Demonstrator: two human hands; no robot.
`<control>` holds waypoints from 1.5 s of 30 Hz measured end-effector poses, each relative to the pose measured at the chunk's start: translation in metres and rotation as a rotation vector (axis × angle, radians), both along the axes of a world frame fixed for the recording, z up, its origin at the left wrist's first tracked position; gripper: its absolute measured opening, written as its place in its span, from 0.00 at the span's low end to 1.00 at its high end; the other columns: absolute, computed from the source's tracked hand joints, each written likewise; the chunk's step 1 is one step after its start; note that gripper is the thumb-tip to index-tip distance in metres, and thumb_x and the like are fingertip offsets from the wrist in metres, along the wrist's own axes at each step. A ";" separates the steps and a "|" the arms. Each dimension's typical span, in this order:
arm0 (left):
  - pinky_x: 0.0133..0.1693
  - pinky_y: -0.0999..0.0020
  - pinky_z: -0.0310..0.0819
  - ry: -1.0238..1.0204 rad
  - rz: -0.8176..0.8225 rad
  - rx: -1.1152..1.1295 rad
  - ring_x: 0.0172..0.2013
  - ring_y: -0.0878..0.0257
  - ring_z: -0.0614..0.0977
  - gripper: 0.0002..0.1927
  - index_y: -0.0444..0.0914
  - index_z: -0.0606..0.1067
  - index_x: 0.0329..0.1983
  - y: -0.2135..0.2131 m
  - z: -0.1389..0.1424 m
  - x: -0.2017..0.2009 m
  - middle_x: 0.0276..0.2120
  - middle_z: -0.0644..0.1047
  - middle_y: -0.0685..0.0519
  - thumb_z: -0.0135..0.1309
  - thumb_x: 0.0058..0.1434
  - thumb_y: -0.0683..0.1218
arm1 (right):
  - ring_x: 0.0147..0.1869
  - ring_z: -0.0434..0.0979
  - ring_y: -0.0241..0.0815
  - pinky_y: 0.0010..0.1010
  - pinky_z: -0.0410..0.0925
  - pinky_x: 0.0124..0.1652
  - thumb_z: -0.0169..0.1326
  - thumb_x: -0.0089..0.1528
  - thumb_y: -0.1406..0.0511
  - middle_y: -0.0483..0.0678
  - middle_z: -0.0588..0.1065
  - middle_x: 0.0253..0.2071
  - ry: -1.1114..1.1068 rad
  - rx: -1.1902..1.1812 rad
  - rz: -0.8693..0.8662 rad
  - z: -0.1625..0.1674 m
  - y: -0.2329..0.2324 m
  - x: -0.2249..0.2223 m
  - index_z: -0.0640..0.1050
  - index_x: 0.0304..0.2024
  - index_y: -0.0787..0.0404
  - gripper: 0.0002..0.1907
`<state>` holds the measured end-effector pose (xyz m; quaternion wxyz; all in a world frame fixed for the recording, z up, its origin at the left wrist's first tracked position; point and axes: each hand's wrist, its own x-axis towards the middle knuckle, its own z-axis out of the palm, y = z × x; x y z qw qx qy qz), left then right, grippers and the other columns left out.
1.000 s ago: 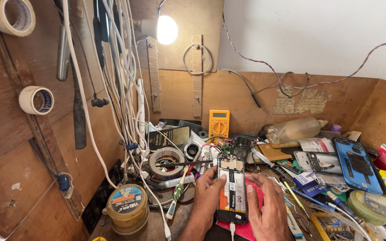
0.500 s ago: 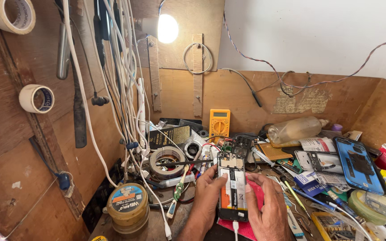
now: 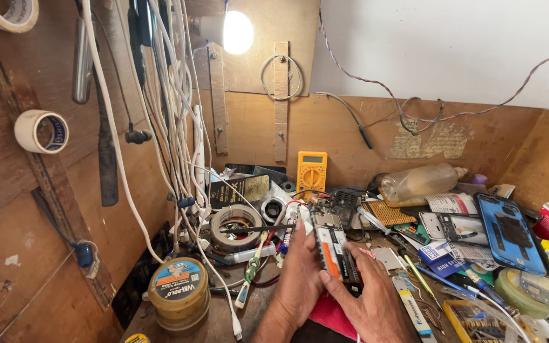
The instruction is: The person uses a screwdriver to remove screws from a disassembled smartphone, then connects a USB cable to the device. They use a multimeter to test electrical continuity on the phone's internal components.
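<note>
Opened phone (image 3: 333,251) held tilted above the cluttered table (image 3: 223,317), left hand (image 3: 300,270) cupping its left edge and right hand (image 3: 366,298) gripping the lower end, likely so the exposed insides face the lamp (image 3: 236,32).

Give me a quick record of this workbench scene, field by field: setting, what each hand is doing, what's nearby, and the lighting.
setting: cluttered wooden bench
left hand: grips the opened phone at its left edge
right hand: holds the phone's lower right side
nearby: yellow multimeter, tape roll, round tin, blue phone case
lighting: lit bulb above
</note>
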<state>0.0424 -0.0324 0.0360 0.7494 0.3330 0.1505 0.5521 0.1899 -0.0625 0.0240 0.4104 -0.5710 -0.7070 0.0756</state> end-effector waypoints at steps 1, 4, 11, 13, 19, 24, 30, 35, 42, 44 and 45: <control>0.62 0.60 0.66 0.040 -0.013 0.025 0.59 0.55 0.75 0.42 0.37 0.71 0.65 0.000 -0.003 0.001 0.57 0.77 0.46 0.32 0.65 0.72 | 0.67 0.70 0.55 0.43 0.63 0.62 0.61 0.56 0.48 0.63 0.72 0.60 0.004 -0.012 -0.002 -0.001 0.000 0.000 0.68 0.66 0.66 0.43; 0.63 0.57 0.65 0.096 -0.018 0.053 0.60 0.54 0.74 0.41 0.36 0.70 0.65 0.004 -0.012 0.008 0.60 0.75 0.46 0.34 0.66 0.71 | 0.64 0.74 0.50 0.40 0.65 0.60 0.66 0.54 0.54 0.61 0.74 0.59 0.096 0.043 0.016 -0.004 0.003 0.001 0.71 0.61 0.68 0.39; 0.66 0.58 0.59 0.136 0.040 0.081 0.70 0.53 0.66 0.46 0.37 0.58 0.75 0.014 -0.025 0.010 0.72 0.64 0.46 0.34 0.65 0.72 | 0.47 0.79 0.35 0.27 0.72 0.49 0.64 0.54 0.66 0.50 0.82 0.48 0.710 -0.181 0.107 -0.024 0.013 0.011 0.74 0.64 0.65 0.34; 0.67 0.58 0.58 0.125 0.076 0.148 0.72 0.53 0.63 0.47 0.36 0.55 0.77 0.016 -0.024 0.006 0.74 0.61 0.44 0.33 0.65 0.72 | 0.47 0.79 0.35 0.26 0.70 0.50 0.64 0.55 0.69 0.51 0.82 0.46 0.863 -0.175 0.113 -0.028 0.018 0.015 0.76 0.64 0.67 0.32; 0.66 0.53 0.65 0.147 0.104 0.068 0.69 0.49 0.69 0.44 0.33 0.59 0.73 0.014 -0.018 0.003 0.70 0.66 0.39 0.38 0.65 0.68 | 0.46 0.79 0.44 0.38 0.71 0.48 0.57 0.60 0.67 0.56 0.81 0.47 1.343 -0.186 0.124 -0.023 0.020 0.024 0.74 0.63 0.67 0.28; 0.65 0.56 0.67 0.207 0.104 0.051 0.68 0.51 0.71 0.43 0.32 0.61 0.72 0.011 -0.014 0.003 0.69 0.68 0.40 0.38 0.66 0.68 | 0.52 0.81 0.50 0.41 0.71 0.53 0.47 0.64 0.58 0.61 0.80 0.51 1.425 -0.331 0.279 -0.007 0.009 0.028 0.73 0.61 0.72 0.30; 0.62 0.58 0.71 0.239 0.121 0.047 0.63 0.52 0.75 0.43 0.31 0.64 0.69 0.007 -0.010 0.003 0.65 0.72 0.39 0.39 0.65 0.68 | 0.53 0.80 0.54 0.42 0.72 0.51 0.47 0.63 0.53 0.67 0.76 0.56 1.561 -0.360 0.570 0.006 0.000 0.030 0.69 0.63 0.73 0.35; 0.60 0.60 0.74 0.243 0.110 0.053 0.60 0.54 0.78 0.43 0.30 0.67 0.68 0.006 -0.008 0.003 0.62 0.75 0.40 0.39 0.65 0.68 | 0.52 0.80 0.57 0.44 0.73 0.49 0.48 0.63 0.51 0.69 0.75 0.56 1.655 -0.396 0.635 0.007 -0.001 0.032 0.69 0.64 0.74 0.36; 0.58 0.60 0.75 0.231 0.098 0.047 0.58 0.55 0.79 0.42 0.30 0.68 0.67 0.005 -0.006 0.003 0.60 0.76 0.40 0.40 0.65 0.68 | 0.51 0.80 0.57 0.44 0.73 0.50 0.49 0.63 0.51 0.71 0.74 0.57 1.729 -0.391 0.643 0.011 -0.003 0.032 0.68 0.64 0.71 0.36; 0.58 0.60 0.75 0.243 0.099 0.048 0.58 0.55 0.79 0.42 0.30 0.68 0.67 0.004 -0.005 0.003 0.60 0.76 0.40 0.40 0.65 0.68 | 0.50 0.80 0.56 0.44 0.73 0.49 0.49 0.63 0.51 0.71 0.74 0.57 1.744 -0.406 0.579 0.012 -0.004 0.031 0.69 0.63 0.70 0.36; 0.58 0.60 0.76 0.254 0.103 0.049 0.58 0.55 0.80 0.42 0.30 0.68 0.66 0.004 -0.005 0.002 0.60 0.76 0.40 0.40 0.65 0.68 | 0.49 0.80 0.56 0.44 0.73 0.49 0.49 0.62 0.50 0.71 0.74 0.56 1.751 -0.417 0.556 0.012 -0.005 0.031 0.70 0.63 0.70 0.36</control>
